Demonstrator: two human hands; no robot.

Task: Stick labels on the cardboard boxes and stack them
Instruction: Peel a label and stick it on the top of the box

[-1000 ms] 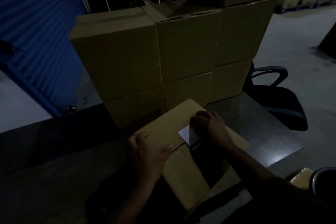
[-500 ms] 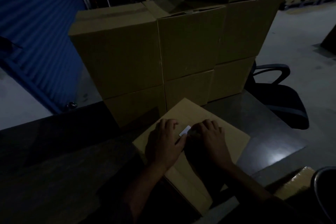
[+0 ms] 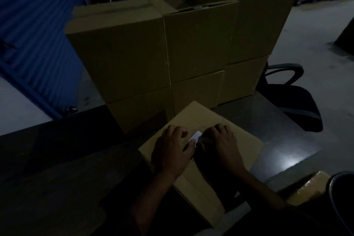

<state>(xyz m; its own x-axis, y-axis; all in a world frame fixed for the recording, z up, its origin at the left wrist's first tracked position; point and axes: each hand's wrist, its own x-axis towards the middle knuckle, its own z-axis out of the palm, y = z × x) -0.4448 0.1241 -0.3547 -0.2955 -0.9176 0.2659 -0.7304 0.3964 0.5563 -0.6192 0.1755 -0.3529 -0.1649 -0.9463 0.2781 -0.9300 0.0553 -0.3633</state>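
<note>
With the left hand (image 3: 173, 152) now brought beside the right hand (image 3: 220, 147), the white label (image 3: 195, 137) is pressed flat by spread fingers onto the cardboard box (image 3: 239, 140) at the desk's (image 3: 283, 136) near edge, which suggests sticking is nearly complete.

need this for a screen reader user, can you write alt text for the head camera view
Dim head-camera view: a person's left hand and right hand press flat on a cardboard box lying on a dark table, a small white label between them. Behind stands a wall of stacked boxes, with an office chair at right.
</note>
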